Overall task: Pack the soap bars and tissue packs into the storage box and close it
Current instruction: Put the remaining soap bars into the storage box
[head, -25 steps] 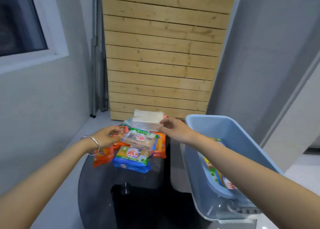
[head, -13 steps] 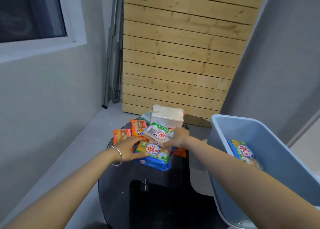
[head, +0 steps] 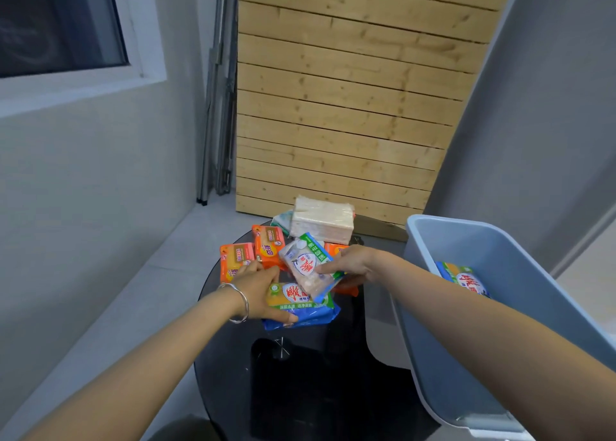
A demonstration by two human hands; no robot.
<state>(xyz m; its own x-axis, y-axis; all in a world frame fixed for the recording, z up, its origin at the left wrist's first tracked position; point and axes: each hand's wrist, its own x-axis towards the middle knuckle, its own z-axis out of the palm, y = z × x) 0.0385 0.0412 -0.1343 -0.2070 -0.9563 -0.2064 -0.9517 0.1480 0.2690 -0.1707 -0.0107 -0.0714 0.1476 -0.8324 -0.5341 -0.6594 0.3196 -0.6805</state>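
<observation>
Pale, clear-wrapped soap bar (head: pixel 305 267) is pinched at its near-right end by the right hand (head: pixel 350 267), long axis tilted away-left, with the storage box (head: pixel 466 240) just right, while the left hand (head: pixel 263 290) is laid flat, fingers unclosed, on the green-yellow soap (head: pixel 293 299).

A round dark glass table (head: pixel 230 367) carries a heap of wrapped soap bars (head: pixel 301 302) in front, with a clear-wrapped block of white tissue packs (head: pixel 321 220) behind them at the far edge, just before a leaning slatted wooden panel (head: pixel 350 100). To the right of the table stands a pale blue plastic storage box (head: pixel 493 274), open, with one wrapped soap bar (head: pixel 465 279) lying inside.
</observation>
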